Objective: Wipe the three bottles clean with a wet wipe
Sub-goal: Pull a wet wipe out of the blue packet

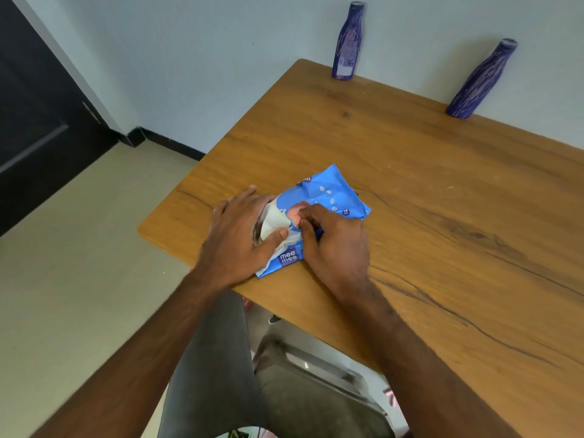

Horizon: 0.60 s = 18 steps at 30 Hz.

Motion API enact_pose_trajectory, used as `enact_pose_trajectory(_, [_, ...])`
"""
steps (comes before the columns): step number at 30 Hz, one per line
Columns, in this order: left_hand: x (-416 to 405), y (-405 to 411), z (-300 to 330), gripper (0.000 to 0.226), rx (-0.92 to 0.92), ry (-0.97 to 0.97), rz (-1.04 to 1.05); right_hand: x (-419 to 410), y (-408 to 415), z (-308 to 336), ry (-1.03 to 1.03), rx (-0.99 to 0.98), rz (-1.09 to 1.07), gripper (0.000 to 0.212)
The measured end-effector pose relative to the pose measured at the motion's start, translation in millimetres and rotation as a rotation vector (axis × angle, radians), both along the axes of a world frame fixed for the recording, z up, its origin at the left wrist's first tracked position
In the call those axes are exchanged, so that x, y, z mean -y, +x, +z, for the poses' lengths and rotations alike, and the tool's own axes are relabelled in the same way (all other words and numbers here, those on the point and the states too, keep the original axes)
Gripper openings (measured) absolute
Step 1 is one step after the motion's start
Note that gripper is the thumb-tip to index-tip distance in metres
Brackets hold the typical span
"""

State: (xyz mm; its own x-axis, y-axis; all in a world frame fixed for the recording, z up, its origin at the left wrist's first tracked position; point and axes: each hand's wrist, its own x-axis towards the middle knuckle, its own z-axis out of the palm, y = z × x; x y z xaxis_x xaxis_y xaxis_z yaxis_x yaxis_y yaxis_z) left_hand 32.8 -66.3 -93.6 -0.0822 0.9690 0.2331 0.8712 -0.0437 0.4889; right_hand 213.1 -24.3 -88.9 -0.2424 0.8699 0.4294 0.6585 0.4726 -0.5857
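A blue wet-wipe pack (328,197) lies on the wooden table (426,191) near its front left corner. My left hand (240,238) lies flat on the pack's left end, its thumb pressing a white wipe or flap (273,221). My right hand (335,241) pinches at the pack's opening with curled fingers. Two dark blue bottles stand upright at the table's far edge by the wall: one at the back middle (347,42), one at the back right (480,80). A third bottle is not in view.
A light wall (189,74) runs behind the table. A dark door (38,105) stands at the left, above pale floor (79,248). My grey-clad leg (211,358) and a chair seat (316,390) are below the table's front edge.
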Motion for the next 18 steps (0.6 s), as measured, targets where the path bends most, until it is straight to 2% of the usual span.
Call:
enact_pose_trajectory(7, [4.0,-0.4,4.0,0.065,0.032,-0.02,-0.031,6.4,-0.1,7.3,-0.039,-0.005,0.02,0.0])
enact_pose_trajectory(12, [4.9,-1.8,4.1,0.063,0.025,-0.03,-0.067,5.2,2.6,11.5,-0.044,-0.09,0.02,0.007])
enact_pose_trajectory(18, [7.7,0.7,2.2,0.071,0.003,0.117,-0.074,8.3,7.4,6.9,-0.089,-0.268,0.069,0.009])
